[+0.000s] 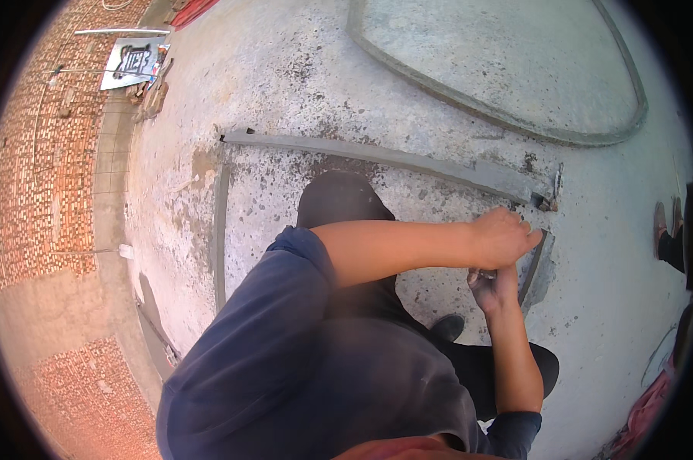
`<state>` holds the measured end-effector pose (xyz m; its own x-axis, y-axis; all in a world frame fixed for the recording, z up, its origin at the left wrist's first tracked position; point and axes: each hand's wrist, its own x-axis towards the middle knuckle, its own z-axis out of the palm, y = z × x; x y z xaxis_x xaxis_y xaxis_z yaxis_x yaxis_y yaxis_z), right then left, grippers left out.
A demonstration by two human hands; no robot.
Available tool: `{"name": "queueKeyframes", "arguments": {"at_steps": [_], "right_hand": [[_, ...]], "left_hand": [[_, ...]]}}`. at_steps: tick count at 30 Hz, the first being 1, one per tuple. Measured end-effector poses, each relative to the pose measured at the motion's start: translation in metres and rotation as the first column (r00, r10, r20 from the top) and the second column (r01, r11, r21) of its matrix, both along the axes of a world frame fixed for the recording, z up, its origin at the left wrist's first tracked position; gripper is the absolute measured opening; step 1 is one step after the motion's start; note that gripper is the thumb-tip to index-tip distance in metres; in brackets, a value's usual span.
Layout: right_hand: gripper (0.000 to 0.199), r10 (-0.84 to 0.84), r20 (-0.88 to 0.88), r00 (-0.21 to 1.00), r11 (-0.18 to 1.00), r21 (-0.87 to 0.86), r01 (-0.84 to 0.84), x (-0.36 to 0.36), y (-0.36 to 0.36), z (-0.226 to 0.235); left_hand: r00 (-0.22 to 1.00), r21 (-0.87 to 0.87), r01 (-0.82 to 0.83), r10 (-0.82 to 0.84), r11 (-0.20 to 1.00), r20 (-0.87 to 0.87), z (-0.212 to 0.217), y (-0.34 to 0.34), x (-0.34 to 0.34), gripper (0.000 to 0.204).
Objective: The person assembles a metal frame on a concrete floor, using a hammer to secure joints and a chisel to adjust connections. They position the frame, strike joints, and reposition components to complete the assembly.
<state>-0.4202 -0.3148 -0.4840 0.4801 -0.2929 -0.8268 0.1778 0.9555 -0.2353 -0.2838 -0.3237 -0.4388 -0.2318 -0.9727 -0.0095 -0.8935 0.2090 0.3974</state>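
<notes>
I crouch on a rough concrete floor [285, 69]. My left arm, in a blue sleeve, reaches across my body, and my left hand [503, 234] is closed in a fist near the right end of a long grey mortar strip [377, 156]. What the fist grips, if anything, is hidden. Just below it, my right hand [490, 290] is curled around a small metal piece [486, 274]. Both hands sit beside a short, dark mortar edge [532, 267] that runs down from the corner. A thin metal pin [558, 182] stands at that corner.
Another mortar strip [221, 230] forms the left side of the outline, and a larger curved outline [515, 119] lies farther away. A brick wall [32, 176] is on the left, with a board [135, 61] and scraps at its base. Another person's feet [668, 230] are at the right rim.
</notes>
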Motion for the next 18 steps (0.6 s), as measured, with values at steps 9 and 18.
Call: {"name": "queueKeyframes", "arguments": {"at_steps": [9,18], "right_hand": [[0.028,0.234,-0.029,0.972,0.972,0.017,-0.234,-0.027,0.025,-0.028],[0.034,0.248,0.072,0.966,0.967,-0.069,-0.244,-0.023,0.017,-0.041]], "left_hand": [[0.921,0.183,-0.034,0.102,0.983,-0.375,-0.035,0.038,-0.031,0.025],[0.939,0.443,0.245,-0.097,0.863,-0.33,-0.053,0.027,-0.059,0.026]]}}
